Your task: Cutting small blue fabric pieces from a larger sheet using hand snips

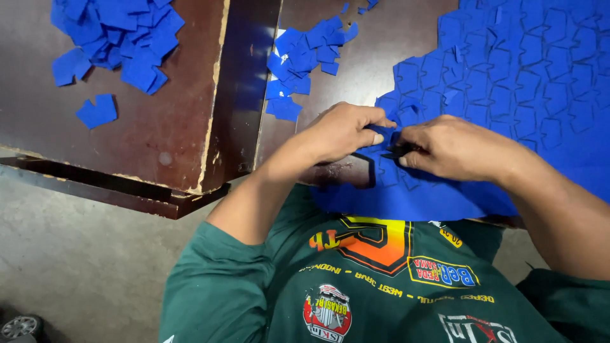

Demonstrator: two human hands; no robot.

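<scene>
Sheet: a large blue die-cut foam sheet [508, 82] lay on the dark brown wooden desk [159, 121], its near edge hanging toward the person's chest.
Left hand: the left hand [346, 130] was closed, thumb and fingers pinching a small blue cut-out piece [386, 134] at the sheet's left edge.
Right hand: the right hand [454, 147] was closed on the sheet just beside it, pressing down; a small dark item showed at its fingertips, unclear.
Key relation: both hands met at the piece, almost touching, left slightly nearer.
Loose pieces: piles of blue foam cut-outs [305, 54] lay farther left, well apart.

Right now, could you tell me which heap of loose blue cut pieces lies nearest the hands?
The smaller heap just beyond the left hand, on the near table; the larger heap lies across the gap, far left.
</scene>
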